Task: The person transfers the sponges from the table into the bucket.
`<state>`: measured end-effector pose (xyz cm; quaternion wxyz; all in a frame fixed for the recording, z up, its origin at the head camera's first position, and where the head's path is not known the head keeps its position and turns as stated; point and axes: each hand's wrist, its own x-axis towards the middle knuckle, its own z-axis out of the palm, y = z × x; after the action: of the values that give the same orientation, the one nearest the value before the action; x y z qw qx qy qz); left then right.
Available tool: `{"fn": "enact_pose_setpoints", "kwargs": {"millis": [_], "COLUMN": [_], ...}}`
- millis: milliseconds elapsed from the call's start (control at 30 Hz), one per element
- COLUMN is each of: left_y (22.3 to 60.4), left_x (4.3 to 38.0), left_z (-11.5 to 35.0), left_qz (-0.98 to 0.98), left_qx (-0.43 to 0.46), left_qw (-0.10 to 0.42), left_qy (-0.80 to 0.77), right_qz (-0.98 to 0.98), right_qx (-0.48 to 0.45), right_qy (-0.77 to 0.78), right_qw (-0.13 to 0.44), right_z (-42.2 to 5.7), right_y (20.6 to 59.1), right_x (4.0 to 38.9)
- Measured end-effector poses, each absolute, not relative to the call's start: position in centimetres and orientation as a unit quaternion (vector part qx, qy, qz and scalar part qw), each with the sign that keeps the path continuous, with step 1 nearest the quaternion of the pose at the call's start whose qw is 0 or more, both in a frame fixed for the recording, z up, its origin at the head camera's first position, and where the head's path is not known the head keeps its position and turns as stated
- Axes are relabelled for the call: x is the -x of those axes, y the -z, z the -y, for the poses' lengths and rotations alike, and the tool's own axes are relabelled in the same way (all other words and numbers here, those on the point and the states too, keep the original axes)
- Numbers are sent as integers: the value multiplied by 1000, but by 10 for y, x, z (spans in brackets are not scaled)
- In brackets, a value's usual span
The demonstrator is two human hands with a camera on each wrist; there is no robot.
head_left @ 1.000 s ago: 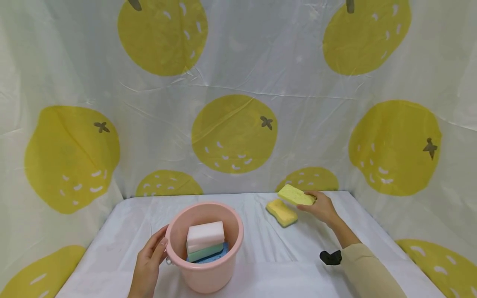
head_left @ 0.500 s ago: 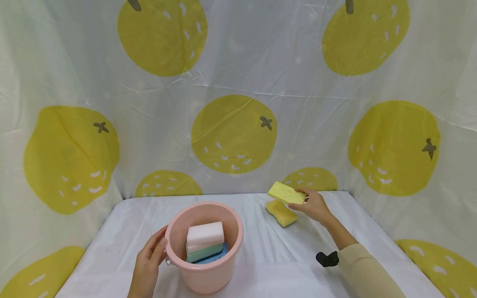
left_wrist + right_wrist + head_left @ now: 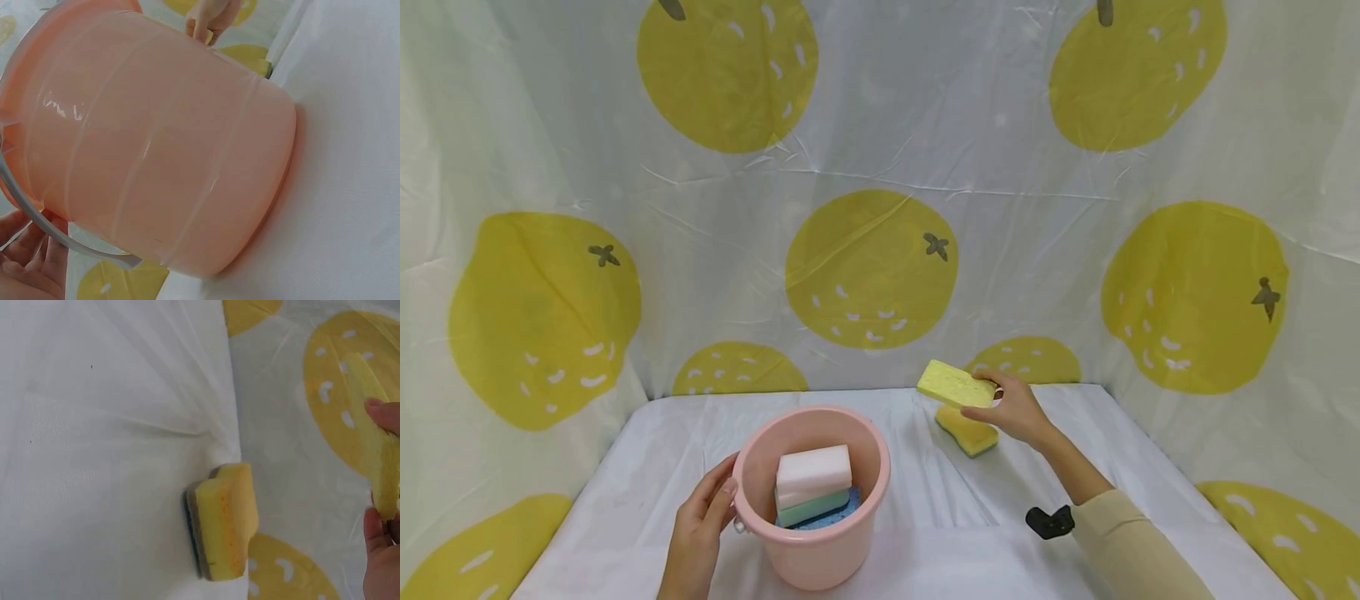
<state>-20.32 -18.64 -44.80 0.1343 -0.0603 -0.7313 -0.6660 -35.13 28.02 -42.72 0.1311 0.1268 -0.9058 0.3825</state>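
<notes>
My right hand [image 3: 1015,407] pinches a pale yellow sponge [image 3: 953,385] by its right end, thumb below and fingers above. It holds the sponge in the air over the far part of the table. A second, waisted yellow sponge [image 3: 224,525] with a dark scouring side lies just beneath. At the left, my left hand [image 3: 697,518] holds the pink bucket [image 3: 820,550] at its rim, beside the handle joint. Inside the bucket a white sponge block [image 3: 814,472] sits on a green sponge [image 3: 812,509], with a blue sponge [image 3: 833,518] under them. The bucket's grey handle [image 3: 37,215] hangs down its side.
A white cloth covers the table [image 3: 955,550]. Behind and at both sides hangs a pale curtain [image 3: 880,125] with large yellow fruit prints. A black wrist strap piece [image 3: 1049,522] shows by my right sleeve [image 3: 1131,542].
My right hand has carried the pale yellow sponge leftward and slightly up, past the waisted sponge on the table. The left hand and the bucket stay where they were.
</notes>
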Motion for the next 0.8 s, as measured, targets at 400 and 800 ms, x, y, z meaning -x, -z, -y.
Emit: {"fn": "enact_pose_setpoints", "kwargs": {"millis": [400, 800], "left_y": [447, 446], "left_x": [203, 203], "left_z": [187, 187], "left_qz": [732, 730], "left_qx": [60, 60], "left_qw": [136, 136], "left_qy": [665, 667], "right_qz": [883, 880], "right_qx": [-212, -273], "right_qy": [-399, -368], "right_qw": [125, 129], "right_z": [-237, -208], "right_y": [401, 383], "right_x": [338, 329]}}
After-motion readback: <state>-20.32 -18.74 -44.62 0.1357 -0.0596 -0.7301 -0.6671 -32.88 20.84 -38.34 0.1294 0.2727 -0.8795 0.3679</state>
